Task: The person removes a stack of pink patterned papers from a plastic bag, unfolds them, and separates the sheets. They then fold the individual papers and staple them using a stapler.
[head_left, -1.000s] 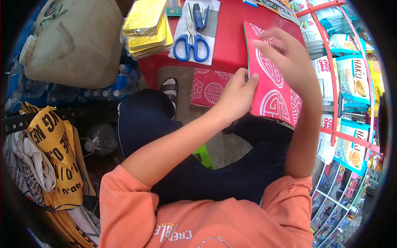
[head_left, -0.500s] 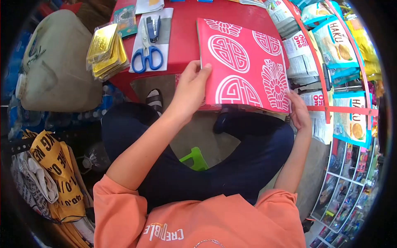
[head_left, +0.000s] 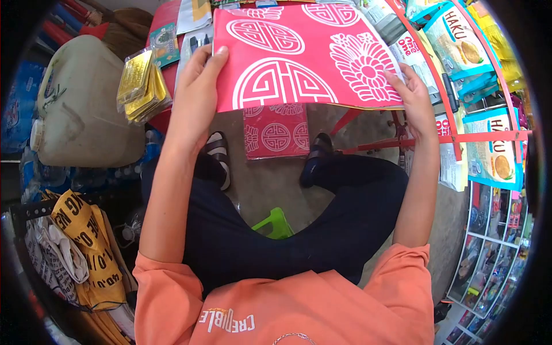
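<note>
A large pink paper sheet [head_left: 273, 54] with white round and floral patterns stretches between my hands over the red table, its near edge toward me. My left hand [head_left: 201, 75] grips the left edge, thumb on top and fingers beneath. At the right edge, my right hand [head_left: 415, 95] pinches the paper near its lower corner, with the thumb on the printed face. Only a bit of the dark stapler [head_left: 199, 41] shows beside my left fingers; the paper hides much of the tabletop.
Bundles of gold-coloured packets [head_left: 141, 86] lie at the table's left corner, near a big plastic jug [head_left: 92, 103]. On the floor between my feet is a plastic-wrapped red patterned stack [head_left: 276, 135]. Snack packs [head_left: 489, 144] hang at right behind a red bar [head_left: 489, 137]. A green stool [head_left: 276, 224] is below.
The pink paper has shifted left and farther from me, and looks wider. My left hand moved left and up with it. The scissors are now covered, and the floor stack is uncovered.
</note>
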Available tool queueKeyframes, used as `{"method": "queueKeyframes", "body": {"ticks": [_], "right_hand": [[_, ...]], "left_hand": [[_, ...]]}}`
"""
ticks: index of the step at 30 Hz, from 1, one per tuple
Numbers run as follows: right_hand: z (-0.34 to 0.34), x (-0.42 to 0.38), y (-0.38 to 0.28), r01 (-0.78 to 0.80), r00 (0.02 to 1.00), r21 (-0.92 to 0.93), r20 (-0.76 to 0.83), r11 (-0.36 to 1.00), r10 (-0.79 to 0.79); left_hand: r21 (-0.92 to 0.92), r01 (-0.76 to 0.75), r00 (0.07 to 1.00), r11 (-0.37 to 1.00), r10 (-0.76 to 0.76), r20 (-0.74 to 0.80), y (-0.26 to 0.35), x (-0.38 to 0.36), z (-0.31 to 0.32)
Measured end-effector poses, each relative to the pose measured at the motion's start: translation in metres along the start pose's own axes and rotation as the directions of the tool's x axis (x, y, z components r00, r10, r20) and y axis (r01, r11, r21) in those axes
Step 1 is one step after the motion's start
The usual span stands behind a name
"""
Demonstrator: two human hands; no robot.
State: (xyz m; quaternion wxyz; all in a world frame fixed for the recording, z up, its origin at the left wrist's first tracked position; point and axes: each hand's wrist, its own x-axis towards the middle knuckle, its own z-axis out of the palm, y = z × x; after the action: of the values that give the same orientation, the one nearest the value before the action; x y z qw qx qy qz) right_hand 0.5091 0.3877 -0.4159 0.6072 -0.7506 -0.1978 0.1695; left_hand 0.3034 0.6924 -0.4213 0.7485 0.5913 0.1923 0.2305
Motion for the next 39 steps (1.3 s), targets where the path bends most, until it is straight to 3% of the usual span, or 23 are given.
{"method": "queueKeyframes", "body": {"ticks": [5,9,16,19,20,22,23,24,27,29,30,31,32,34,39], "right_hand": [[0.031,-0.053,-0.023,0.017,0.998,0.066,-0.056,0.998,-0.013],[0.047,-0.076,-0.021,0.039,0.999,0.129,0.017,0.991,-0.042],[0.040,-0.033,-0.014,0.093,0.994,0.118,-0.074,0.989,-0.085],[0.030,-0.005,-0.011,0.139,0.979,0.059,-0.158,0.989,-0.128],[0.023,0.007,-0.004,0.170,0.974,-0.011,-0.151,0.985,-0.169],[-0.005,0.040,0.028,0.124,0.988,-0.313,-0.051,0.942,-0.147],[-0.004,0.044,0.025,0.113,0.992,-0.455,-0.002,0.883,-0.128],[-0.002,0.042,0.027,0.040,0.985,-0.692,-0.094,0.721,-0.145],[0.020,0.045,0.018,0.169,0.945,-0.779,-0.046,0.604,-0.324],[0.048,0.042,0.004,0.267,0.934,-0.697,0.016,0.665,-0.357],[0.055,0.046,0.004,0.344,0.911,-0.657,0.062,0.670,-0.407],[0.064,0.049,0.003,0.421,0.882,-0.612,0.105,0.669,-0.459],[0.078,0.044,-0.008,0.462,0.866,-0.500,0.074,0.733,-0.495],[0.082,0.024,-0.036,0.548,0.785,-0.449,-0.017,0.706,-0.620],[0.066,-0.060,-0.105,0.775,0.499,-0.347,-0.177,0.528,-0.849]], "left_hand": [[0.042,-0.073,0.996,0.996,0.075,-0.050,0.037,-0.059,-0.028],[0.063,-0.052,0.998,0.997,0.055,-0.042,0.033,-0.085,-0.051],[0.112,-0.102,0.995,0.988,0.103,-0.001,0.023,-0.026,-0.038],[0.123,-0.036,0.998,0.992,0.029,0.057,0.026,0.008,-0.031],[0.248,-0.007,0.997,0.969,-0.013,0.079,0.020,0.025,-0.037],[0.472,-0.185,0.983,0.862,0.160,0.092,-0.003,0.043,-0.041],[0.571,-0.268,0.962,0.776,0.250,0.113,-0.012,0.048,-0.042],[0.694,-0.441,0.871,0.569,0.459,0.178,-0.019,0.052,-0.044],[0.532,-0.468,0.877,0.706,0.447,0.177,-0.011,0.030,-0.026],[0.363,-0.401,0.876,0.841,0.236,0.421,0.020,0.002,-0.002],[0.190,-0.330,0.831,0.925,0.188,0.524,0.032,-0.018,0.016],[-0.017,-0.120,0.774,0.993,0.104,0.625,0.048,-0.041,0.034],[-0.078,-0.036,0.708,0.996,0.081,0.701,0.054,-0.058,0.043],[-0.101,0.023,0.651,0.995,0.062,0.757,0.056,-0.071,0.047],[0.013,-0.010,0.722,1.000,-0.002,0.691,0.041,-0.068,0.022]]}}
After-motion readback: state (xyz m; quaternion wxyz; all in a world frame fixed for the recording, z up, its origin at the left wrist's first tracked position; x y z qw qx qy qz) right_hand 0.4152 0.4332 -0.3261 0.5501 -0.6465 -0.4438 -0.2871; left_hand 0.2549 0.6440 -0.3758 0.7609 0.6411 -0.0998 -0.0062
